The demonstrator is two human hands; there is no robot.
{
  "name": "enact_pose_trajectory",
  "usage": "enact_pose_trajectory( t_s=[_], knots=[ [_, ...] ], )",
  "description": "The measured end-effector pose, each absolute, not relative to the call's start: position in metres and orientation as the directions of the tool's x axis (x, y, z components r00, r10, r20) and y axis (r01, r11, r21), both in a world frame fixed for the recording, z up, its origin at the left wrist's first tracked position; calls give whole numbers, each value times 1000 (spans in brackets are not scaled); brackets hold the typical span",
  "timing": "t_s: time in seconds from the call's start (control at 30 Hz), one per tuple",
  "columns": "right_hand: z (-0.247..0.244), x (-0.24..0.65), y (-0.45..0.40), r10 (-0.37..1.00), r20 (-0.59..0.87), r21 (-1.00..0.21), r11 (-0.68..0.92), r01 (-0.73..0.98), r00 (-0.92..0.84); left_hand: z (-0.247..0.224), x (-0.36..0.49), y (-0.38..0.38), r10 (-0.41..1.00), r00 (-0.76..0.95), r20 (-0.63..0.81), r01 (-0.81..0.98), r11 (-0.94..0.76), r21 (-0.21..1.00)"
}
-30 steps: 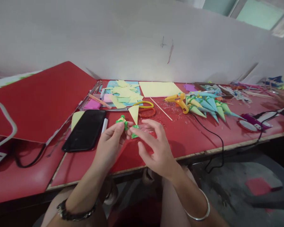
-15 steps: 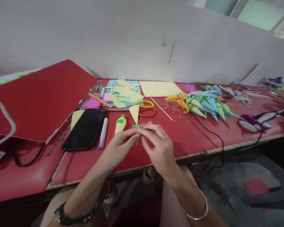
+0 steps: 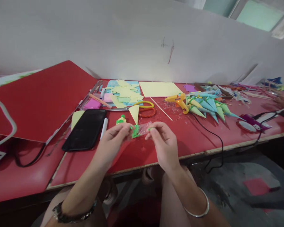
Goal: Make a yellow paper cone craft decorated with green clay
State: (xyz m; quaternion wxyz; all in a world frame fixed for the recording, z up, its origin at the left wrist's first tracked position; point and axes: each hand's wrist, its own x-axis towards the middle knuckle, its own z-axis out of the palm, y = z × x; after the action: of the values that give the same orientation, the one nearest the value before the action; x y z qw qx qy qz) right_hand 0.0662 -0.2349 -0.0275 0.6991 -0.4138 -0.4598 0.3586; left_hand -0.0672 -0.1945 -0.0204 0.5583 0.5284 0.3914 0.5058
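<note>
My left hand (image 3: 117, 135) is closed in a pinch, with a small green lump (image 3: 132, 127) at its fingertips. Opposite it, my right hand (image 3: 162, 138) pinches another small green lump (image 3: 150, 128) between thumb and fingers. Between the hands on the red table lies a clear plastic bag (image 3: 143, 128) with green material (image 3: 135, 131) at its left end. Just behind the bag is a yellow paper triangle (image 3: 134, 114). A yellow paper cone with green dots (image 3: 121, 119) lies partly hidden behind my left hand.
A black phone (image 3: 85, 130) and a white marker (image 3: 104, 127) lie left. Behind are scissors (image 3: 145, 107), paper scraps (image 3: 125, 91) and a thin stick (image 3: 161, 108). Right are a yellow glue gun (image 3: 178, 101), several paper cones (image 3: 207, 105) and a black cord (image 3: 221, 142).
My hands, previously together at the fingertips, have moved apart sideways. The plastic bag with green material now shows between them, and a green lump shows in each pinch.
</note>
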Motion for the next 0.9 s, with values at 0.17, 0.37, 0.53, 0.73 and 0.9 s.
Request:
enact_pose_trajectory(
  t_s=[0.17, 0.37, 0.53, 0.73, 0.9],
  knots=[
    [-31, 73, -228, 938, 158, -862, 284, -419, 310, -12, -75, -186, 999, 45, 24, -414, -3, 910],
    [-33, 72, -230, 958, 175, -872, 258, -416, 227, -5, -87, -176, 999, 0, -44, -421, 40, 906],
    [-36, 71, -229, 963, 191, -880, 254, -401, 190, -13, -93, -173, 966, -75, 246, 168, -231, 958],
    [-33, 72, -232, 965, 189, -887, 247, -391, 182, -19, -91, -177, 930, 27, 367, 814, -234, 532],
    [-33, 71, -231, 957, 189, -923, 250, -294, 219, -20, -85, -180, 968, 11, 250, 971, -70, 231]
  ],
)
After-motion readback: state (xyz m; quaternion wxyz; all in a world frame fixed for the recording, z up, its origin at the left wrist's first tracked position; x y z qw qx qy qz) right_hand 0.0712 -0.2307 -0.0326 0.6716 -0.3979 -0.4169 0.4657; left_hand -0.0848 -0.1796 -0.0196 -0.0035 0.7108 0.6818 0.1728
